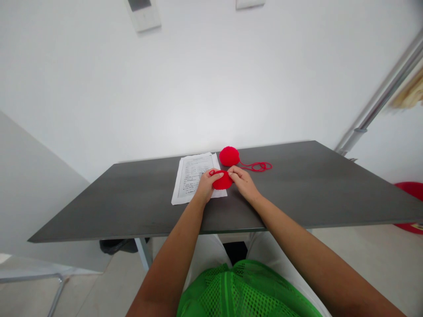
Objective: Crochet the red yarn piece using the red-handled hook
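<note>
A small red crocheted or knitted piece is held between my two hands, above the near edge of the printed sheets. My left hand grips its left side, thumb on top, and a small loop of red yarn shows beside that thumb. At the right edge, the fingers of my right hand pinch the piece. Whether a hook or needle is in those fingers is too small to make out. Just behind sits a ball of red yarn, with a loose strand curling to its right.
Printed paper sheets lie on the dark grey table, partly under my left hand. A white wall rises behind the table. A metal pole and a red round object are at the right. Below the table is a black bag.
</note>
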`<act>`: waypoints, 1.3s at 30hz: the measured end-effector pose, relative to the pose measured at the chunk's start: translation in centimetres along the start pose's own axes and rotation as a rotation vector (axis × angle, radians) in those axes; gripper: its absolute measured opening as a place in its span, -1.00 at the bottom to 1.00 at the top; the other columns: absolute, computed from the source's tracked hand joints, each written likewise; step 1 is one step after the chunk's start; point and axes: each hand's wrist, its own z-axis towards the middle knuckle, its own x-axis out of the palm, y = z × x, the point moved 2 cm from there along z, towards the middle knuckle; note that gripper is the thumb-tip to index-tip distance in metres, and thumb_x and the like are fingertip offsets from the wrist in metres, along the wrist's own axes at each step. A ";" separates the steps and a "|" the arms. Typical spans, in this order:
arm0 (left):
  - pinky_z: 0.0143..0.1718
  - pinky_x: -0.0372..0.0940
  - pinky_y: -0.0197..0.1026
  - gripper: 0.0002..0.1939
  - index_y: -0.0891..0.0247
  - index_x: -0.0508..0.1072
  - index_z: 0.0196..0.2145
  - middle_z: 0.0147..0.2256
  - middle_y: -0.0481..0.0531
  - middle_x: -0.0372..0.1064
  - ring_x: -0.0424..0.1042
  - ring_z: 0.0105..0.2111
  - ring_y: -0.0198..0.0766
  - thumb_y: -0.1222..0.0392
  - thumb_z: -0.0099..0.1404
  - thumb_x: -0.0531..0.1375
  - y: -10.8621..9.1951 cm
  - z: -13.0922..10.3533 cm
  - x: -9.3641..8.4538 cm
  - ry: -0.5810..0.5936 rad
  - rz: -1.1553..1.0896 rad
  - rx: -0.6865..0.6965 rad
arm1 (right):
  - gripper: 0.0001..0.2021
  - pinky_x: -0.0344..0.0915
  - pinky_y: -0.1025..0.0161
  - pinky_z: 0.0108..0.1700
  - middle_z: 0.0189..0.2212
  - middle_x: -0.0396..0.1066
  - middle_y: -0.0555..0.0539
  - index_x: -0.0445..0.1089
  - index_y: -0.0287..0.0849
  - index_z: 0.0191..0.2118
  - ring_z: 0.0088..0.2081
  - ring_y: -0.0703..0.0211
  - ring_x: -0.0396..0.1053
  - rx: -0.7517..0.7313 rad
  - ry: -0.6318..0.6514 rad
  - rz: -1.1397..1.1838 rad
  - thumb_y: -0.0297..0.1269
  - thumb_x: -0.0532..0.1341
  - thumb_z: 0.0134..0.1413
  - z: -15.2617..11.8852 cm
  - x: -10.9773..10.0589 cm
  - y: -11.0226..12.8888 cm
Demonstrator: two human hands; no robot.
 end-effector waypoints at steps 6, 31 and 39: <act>-0.46 0.19 -0.31 -0.77 0.31 0.39 -0.52 -0.60 -0.10 0.33 0.33 -0.55 -0.39 0.20 -0.09 0.36 0.2 0.1 -0.3 -0.001 0.008 0.009 | -0.85 0.07 0.27 -0.36 -0.57 0.13 0.08 0.22 -0.13 -0.51 -0.47 0.24 0.11 0.036 0.049 0.030 -0.21 0.06 -0.01 0.1 0.1 0.0; -0.48 0.15 -0.29 -0.79 0.30 0.37 -0.54 -0.61 -0.10 0.33 0.29 -0.57 -0.38 0.18 -0.09 0.33 -0.4 -0.3 0.1 0.005 0.075 -0.008 | -0.84 0.08 0.28 -0.38 -0.60 0.14 0.08 0.21 -0.13 -0.54 -0.49 0.24 0.11 0.009 0.060 0.021 -0.22 0.07 -0.03 0.1 0.1 0.2; -0.50 0.11 -0.32 -0.78 0.31 0.36 -0.55 -0.62 -0.11 0.31 0.27 -0.59 -0.40 0.20 -0.11 0.34 -0.3 -0.3 0.1 0.014 0.067 -0.017 | -0.84 0.07 0.27 -0.38 -0.59 0.15 0.08 0.22 -0.14 -0.55 -0.49 0.25 0.11 0.016 0.058 0.019 -0.23 0.08 -0.04 0.1 0.1 0.0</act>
